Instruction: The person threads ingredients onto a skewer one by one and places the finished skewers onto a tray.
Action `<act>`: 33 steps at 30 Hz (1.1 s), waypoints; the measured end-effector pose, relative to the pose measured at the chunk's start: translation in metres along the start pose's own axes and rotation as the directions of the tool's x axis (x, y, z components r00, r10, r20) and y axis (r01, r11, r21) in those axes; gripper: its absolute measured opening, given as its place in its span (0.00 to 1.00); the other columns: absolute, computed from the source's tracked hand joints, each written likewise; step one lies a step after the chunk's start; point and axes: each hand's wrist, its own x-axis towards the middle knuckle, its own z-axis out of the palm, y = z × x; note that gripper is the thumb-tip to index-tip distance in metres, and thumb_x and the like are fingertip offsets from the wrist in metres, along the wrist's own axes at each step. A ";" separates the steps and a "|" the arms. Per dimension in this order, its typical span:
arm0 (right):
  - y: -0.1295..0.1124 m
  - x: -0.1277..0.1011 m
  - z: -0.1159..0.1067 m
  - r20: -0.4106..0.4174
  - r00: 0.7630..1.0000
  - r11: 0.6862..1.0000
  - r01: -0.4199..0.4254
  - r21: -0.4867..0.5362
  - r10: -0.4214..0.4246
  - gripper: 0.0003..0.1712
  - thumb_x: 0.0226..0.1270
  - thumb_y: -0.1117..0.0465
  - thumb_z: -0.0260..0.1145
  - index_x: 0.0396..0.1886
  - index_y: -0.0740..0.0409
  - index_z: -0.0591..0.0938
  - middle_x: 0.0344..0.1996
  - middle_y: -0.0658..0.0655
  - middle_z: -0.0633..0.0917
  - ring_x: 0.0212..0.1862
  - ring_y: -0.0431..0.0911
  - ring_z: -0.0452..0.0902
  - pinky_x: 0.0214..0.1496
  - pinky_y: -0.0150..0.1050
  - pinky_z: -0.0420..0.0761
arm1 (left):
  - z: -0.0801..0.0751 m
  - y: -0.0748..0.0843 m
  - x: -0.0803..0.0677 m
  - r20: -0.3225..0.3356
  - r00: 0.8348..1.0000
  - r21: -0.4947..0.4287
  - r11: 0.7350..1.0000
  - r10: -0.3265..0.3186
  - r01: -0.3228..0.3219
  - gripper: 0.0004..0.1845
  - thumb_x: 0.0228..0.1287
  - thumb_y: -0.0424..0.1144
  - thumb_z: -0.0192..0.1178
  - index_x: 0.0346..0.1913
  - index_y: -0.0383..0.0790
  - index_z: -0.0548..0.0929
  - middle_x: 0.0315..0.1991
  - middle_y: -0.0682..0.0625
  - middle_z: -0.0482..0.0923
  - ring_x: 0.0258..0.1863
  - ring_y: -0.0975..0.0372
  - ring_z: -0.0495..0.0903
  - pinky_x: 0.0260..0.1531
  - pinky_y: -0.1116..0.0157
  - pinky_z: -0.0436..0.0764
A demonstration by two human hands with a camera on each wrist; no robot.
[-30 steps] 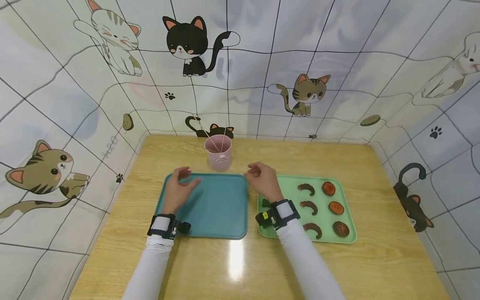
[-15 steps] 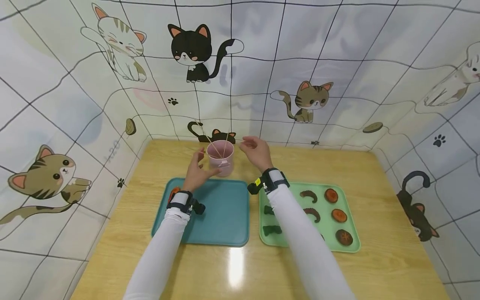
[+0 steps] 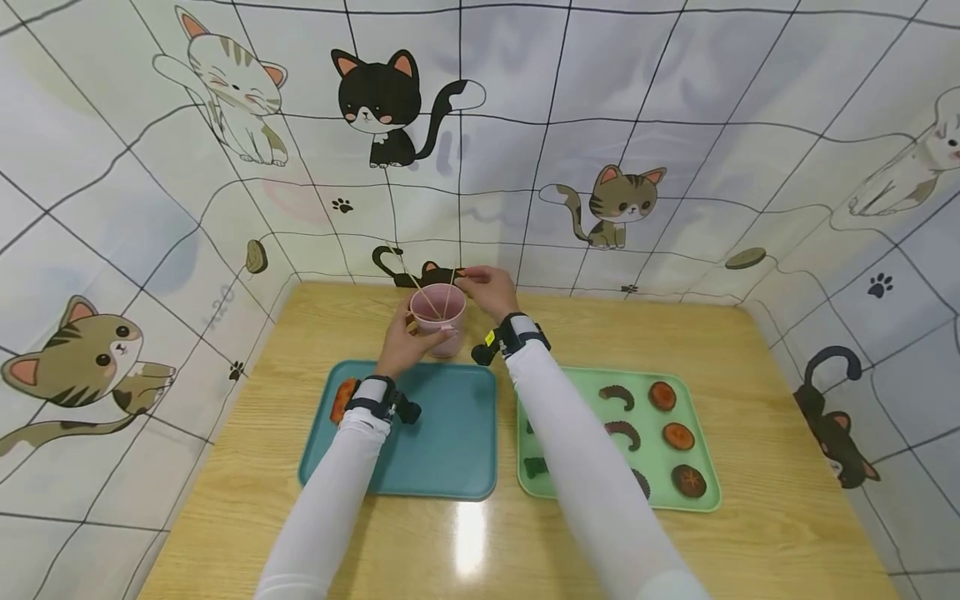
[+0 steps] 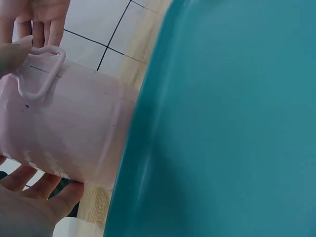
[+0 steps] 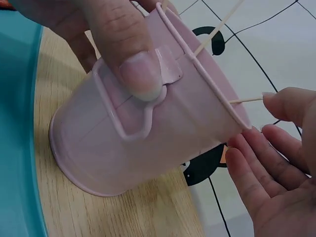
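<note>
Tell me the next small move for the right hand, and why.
Probably pinch the stick at its thumb firmly: the right hand already has its thumb tip against that stick, which stands in the pink bucket, and the left hand grips the bucket, which should steady it.

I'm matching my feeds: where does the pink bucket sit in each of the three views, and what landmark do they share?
Head: the pink bucket is just left of centre, beyond the teal tray.
Left wrist: the pink bucket fills the left side, turned sideways.
Right wrist: the pink bucket fills the middle, slanting.
Shared landmark: teal tray, below the bucket in head, right side in left wrist, left edge in right wrist.
</note>
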 end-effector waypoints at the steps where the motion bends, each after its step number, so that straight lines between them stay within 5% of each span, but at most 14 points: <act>1: -0.001 0.002 0.003 0.002 1.000 1.000 -0.004 0.003 0.004 0.23 0.70 0.52 0.70 0.59 0.59 0.85 0.54 0.60 0.88 0.53 0.52 0.87 0.58 0.44 0.86 | -0.001 0.000 0.000 -0.005 1.000 0.001 1.000 -0.005 0.005 0.51 0.55 0.43 0.79 0.79 0.50 0.60 0.72 0.44 0.68 0.71 0.47 0.69 0.70 0.44 0.73; 15: -0.003 0.006 0.011 -0.054 0.997 0.998 0.052 -0.033 -0.054 0.15 0.71 0.53 0.70 0.52 0.55 0.89 0.48 0.57 0.90 0.52 0.50 0.85 0.55 0.43 0.86 | -0.001 0.001 -0.002 -0.013 1.000 0.075 0.997 -0.024 0.025 0.50 0.57 0.47 0.77 0.79 0.52 0.60 0.70 0.44 0.69 0.69 0.48 0.72 0.67 0.46 0.77; 25: -0.013 0.001 -0.007 -0.085 0.994 0.964 0.085 0.253 -0.065 0.13 0.71 0.64 0.69 0.51 0.66 0.86 0.46 0.66 0.88 0.47 0.57 0.89 0.51 0.42 0.89 | 0.000 0.002 -0.002 -0.006 1.000 0.067 0.997 -0.022 0.023 0.49 0.57 0.47 0.78 0.78 0.54 0.60 0.70 0.44 0.69 0.69 0.48 0.71 0.68 0.44 0.76; 33: -0.013 -0.003 -0.022 -0.142 0.989 0.922 0.089 0.377 -0.038 0.13 0.69 0.64 0.71 0.49 0.66 0.85 0.44 0.63 0.87 0.40 0.46 0.89 0.46 0.35 0.89 | 0.000 0.003 -0.006 -0.013 0.999 0.043 0.999 -0.031 0.032 0.49 0.58 0.44 0.77 0.78 0.53 0.60 0.70 0.43 0.69 0.69 0.46 0.72 0.69 0.45 0.75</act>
